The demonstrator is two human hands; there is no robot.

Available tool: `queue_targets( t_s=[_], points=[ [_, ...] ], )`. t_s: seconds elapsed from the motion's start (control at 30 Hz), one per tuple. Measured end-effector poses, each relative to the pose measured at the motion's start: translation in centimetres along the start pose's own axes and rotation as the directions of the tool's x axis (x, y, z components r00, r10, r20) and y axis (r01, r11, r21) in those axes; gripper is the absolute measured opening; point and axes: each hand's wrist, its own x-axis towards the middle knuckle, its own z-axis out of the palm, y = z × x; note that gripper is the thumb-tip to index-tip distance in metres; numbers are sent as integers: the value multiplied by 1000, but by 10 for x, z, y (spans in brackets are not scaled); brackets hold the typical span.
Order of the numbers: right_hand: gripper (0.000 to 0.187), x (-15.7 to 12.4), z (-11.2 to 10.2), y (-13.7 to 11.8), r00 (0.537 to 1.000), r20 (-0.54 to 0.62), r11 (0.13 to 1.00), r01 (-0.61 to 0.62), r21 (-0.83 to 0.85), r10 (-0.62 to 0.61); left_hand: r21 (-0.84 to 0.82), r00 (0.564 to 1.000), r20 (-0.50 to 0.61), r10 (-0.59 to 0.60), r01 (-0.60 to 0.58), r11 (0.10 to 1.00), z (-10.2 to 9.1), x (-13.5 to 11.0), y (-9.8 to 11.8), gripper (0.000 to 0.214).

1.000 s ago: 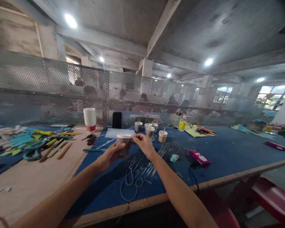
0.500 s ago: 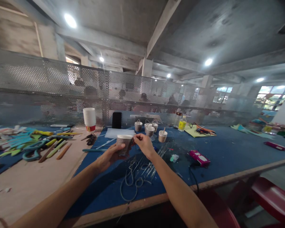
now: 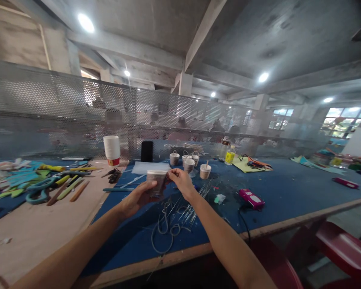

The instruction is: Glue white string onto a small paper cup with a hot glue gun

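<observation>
My left hand [image 3: 140, 196] is wrapped round a small paper cup [image 3: 156, 182] with a white rim and a brownish-grey side, held upright above the blue table. At the cup's right edge, the fingers of my right hand [image 3: 180, 180] are pinched together; whatever they grip is too small to make out. Below my hands lie a grey cord [image 3: 162, 241] in loose loops and a bundle of thin clear sticks [image 3: 192, 208]. Several small cups with looped handles [image 3: 189, 162] stand behind, beside a cup with a stick in it [image 3: 205, 171].
A stack of white paper cups [image 3: 112, 149] and blue-handled scissors [image 3: 37, 194] are on the left. A dark phone [image 3: 147, 151] leans on the perforated metal screen [image 3: 120, 100]. To the right are a yellow-labelled bottle [image 3: 230, 155], a magenta device [image 3: 251, 199] and a red stool [image 3: 343, 249].
The view has shifted slightly. Both hands keep nearly the same pose, with the cup still in my left hand and my right fingers at its edge.
</observation>
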Motion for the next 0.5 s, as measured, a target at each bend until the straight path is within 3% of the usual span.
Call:
queue_targets(
  t_s=[0.17,0.5],
  points=[
    [38,-5,0,-4,990,96,975,-118,186,102,-114,1000,-8,7,-8,993,-6,4,-1,32],
    [52,-6,-9,-6,942,293,962,-221,163,166,-349,997,-51,50,-65,935,-14,1,15,39]
  ],
)
